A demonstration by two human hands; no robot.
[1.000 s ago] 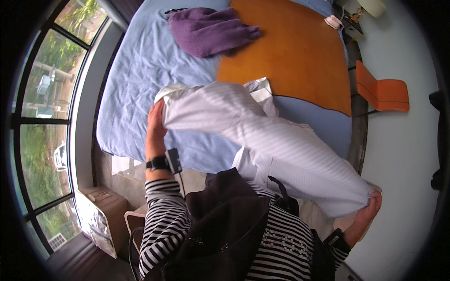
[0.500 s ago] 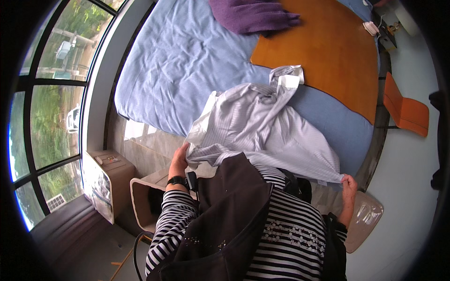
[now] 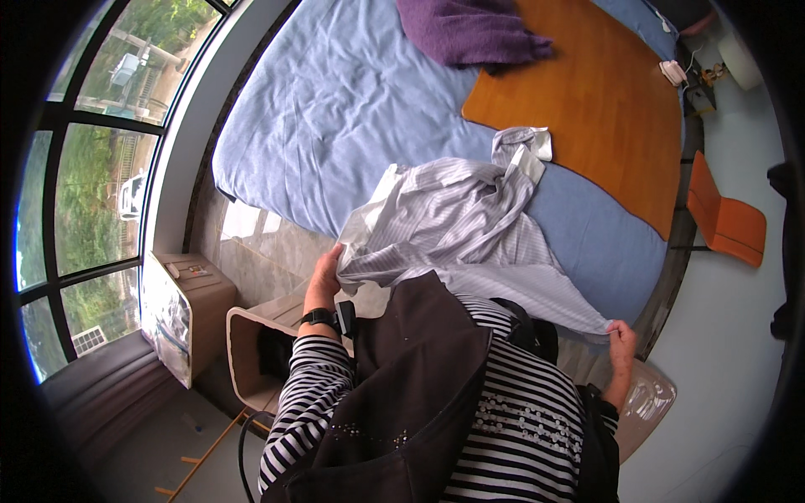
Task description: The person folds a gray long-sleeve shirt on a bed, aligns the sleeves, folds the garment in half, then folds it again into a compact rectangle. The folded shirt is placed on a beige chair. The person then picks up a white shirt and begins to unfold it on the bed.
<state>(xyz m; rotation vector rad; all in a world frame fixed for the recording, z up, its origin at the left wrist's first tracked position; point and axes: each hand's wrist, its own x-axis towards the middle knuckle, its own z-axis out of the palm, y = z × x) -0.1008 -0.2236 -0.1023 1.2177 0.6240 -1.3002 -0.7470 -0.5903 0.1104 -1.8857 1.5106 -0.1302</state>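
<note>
A pale striped shirt (image 3: pixel 444 214) with white cuff and collar parts lies rumpled over the near edge of a bed with a blue sheet (image 3: pixel 327 126). My left hand (image 3: pixel 325 272) grips the shirt's left edge, its fingers partly hidden by the cloth. At the right, my right hand (image 3: pixel 620 339) pinches a lower corner of the shirt, pulled out taut to the side. Between my hands the near part of the cloth hangs in front of my body. The far end of the shirt touches the edge of a brown wooden board (image 3: pixel 587 109).
A purple cloth (image 3: pixel 470 33) lies at the bed's far side. An orange chair (image 3: pixel 725 210) stands at the right, and a beige stool (image 3: pixel 646 402) sits behind my right hand. Beige box-like stands (image 3: pixel 205 310) are at the left beneath a window (image 3: pixel 101 193).
The view has shifted slightly, so bed and board appear a little lower and farther right. Both hands keep their hold; the shirt's right corner is drawn slightly nearer.
</note>
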